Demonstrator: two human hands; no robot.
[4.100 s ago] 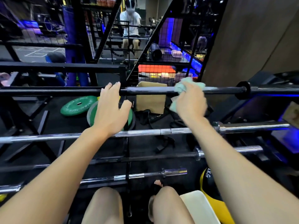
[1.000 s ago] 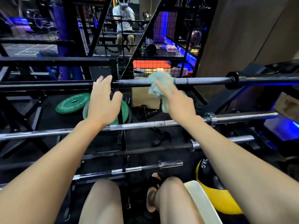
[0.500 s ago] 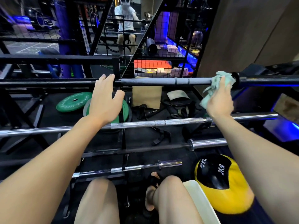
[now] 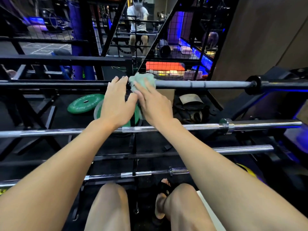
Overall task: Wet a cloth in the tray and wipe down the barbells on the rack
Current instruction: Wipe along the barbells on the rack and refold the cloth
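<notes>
My right hand (image 4: 154,104) holds the pale green cloth (image 4: 141,80) against the top black barbell (image 4: 200,84), fingers curled over the bunched fabric, centre of frame. My left hand (image 4: 116,104) rests on the same bar just left of the cloth, fingers extended over it, thumb touching the right hand. Below, toward the bottom of frame, three chrome barbells lie on the rack (image 4: 133,147): upper (image 4: 250,125), middle (image 4: 241,150), lowest (image 4: 150,173). Green weight plate (image 4: 85,103) on the floor, left of centre. No tray in view
</notes>
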